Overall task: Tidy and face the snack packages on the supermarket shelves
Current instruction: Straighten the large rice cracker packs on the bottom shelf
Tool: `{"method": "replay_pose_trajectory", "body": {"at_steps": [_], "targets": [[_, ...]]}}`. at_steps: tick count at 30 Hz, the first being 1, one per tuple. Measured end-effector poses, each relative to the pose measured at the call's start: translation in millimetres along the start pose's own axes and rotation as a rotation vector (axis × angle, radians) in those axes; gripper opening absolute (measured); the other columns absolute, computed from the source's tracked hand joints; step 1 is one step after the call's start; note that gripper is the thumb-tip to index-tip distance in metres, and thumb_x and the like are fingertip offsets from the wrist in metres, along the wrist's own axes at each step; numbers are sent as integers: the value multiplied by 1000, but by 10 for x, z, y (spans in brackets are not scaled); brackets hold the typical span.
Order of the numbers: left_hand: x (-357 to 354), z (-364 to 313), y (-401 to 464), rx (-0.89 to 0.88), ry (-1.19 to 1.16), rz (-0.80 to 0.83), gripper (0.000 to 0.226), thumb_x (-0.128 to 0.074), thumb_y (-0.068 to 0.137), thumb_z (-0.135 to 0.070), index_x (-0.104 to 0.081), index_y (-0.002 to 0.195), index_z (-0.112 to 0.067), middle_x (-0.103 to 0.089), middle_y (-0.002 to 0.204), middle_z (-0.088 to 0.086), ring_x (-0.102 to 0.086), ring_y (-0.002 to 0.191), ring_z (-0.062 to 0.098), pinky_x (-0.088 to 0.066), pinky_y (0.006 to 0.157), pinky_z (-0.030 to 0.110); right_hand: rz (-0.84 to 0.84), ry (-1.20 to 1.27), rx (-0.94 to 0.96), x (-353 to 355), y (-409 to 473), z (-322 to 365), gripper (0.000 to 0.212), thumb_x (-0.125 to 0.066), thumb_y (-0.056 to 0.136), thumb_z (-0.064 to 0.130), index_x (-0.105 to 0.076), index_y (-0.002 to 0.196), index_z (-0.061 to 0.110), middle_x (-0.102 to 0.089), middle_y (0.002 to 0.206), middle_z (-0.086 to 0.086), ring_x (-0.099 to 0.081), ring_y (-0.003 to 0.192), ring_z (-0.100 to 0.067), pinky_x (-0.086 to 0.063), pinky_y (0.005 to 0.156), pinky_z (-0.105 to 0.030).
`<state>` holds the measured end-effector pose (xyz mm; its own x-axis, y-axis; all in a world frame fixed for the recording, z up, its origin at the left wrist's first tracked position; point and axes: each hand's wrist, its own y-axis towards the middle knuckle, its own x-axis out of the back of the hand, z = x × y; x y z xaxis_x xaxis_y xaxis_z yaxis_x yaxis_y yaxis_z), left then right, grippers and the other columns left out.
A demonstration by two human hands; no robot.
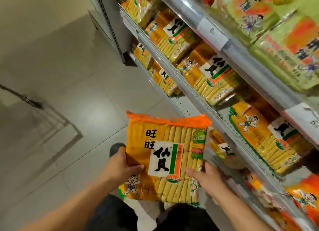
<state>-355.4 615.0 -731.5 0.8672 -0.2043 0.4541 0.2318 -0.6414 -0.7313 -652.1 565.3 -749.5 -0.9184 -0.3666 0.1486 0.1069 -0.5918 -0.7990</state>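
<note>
A large orange and yellow rice-cracker package [165, 155] with black characters on a white label is held in front of me, face up, above the floor. My left hand [120, 167] grips its left edge, thumb on the front. Its right edge is held by my right hand [205, 180], thumb lying across the front. Matching packages [214, 75] stand in rows on the metal shelves [189, 86] to the right, leaning at differing angles.
Green and orange snack bags [279, 34] fill the upper shelf at top right. Orange packages [303, 198] sit low at the right. Price tags [212, 30] hang on the shelf rails. Grey tiled floor [60, 92] spreads to the left; a shoe tip [115, 148] shows behind the package.
</note>
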Motion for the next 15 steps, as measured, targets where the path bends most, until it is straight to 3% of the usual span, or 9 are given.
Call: {"method": "replay_pose_trajectory", "body": {"at_steps": [4,7,9,11,13,15], "targets": [[64,166,902,-32,65,60,62,-85,67,-44,-43,110,-31,-61,102,-10,-61,97,14,-54,85,41,-47,-31,-87,-275,599,-22,29,-79,76,39,-62,98,30,-72,81,24,-67,73,7,-47,59,-15],[35,165,1508,-199,102,83,85,-84,54,-63,-33,118,-40,-55,102,-20,-57,96,8,-49,81,31,-97,5,-145,-546,1096,-147,21,-76,81,29,-64,99,26,-74,90,14,-70,78,-1,-54,67,-23],[-2,127,1929,-258,115,79,94,-82,43,-68,-27,118,-47,-58,106,-18,-58,96,9,-50,80,33,-146,45,-167,-716,1470,-191,21,-75,83,22,-64,101,21,-74,101,1,-70,88,-14,-56,79,-35],[-89,134,2436,-329,194,61,91,-80,43,-59,-28,116,-45,-57,102,-12,-58,92,17,-53,74,41,-211,108,-176,-858,1893,-292,26,-73,85,18,-62,108,15,-69,115,-8,-67,96,-20,-55,75,-34],[-174,48,2883,-402,261,49,94,-83,48,-49,-28,123,-41,-56,105,-9,-58,93,19,-53,72,42,-313,107,-176,-893,2237,-349,45,-69,88,26,-54,127,9,-59,132,-8,-62,108,-23,-52,72,-28],[-354,-98,3366,-504,245,64,93,-83,50,-48,-29,125,-42,-57,108,-12,-58,97,15,-51,72,35,-439,15,-111,-842,2604,-426,50,-65,88,40,-52,128,12,-62,127,-7,-62,95,-13,-49,71,-21]]}}
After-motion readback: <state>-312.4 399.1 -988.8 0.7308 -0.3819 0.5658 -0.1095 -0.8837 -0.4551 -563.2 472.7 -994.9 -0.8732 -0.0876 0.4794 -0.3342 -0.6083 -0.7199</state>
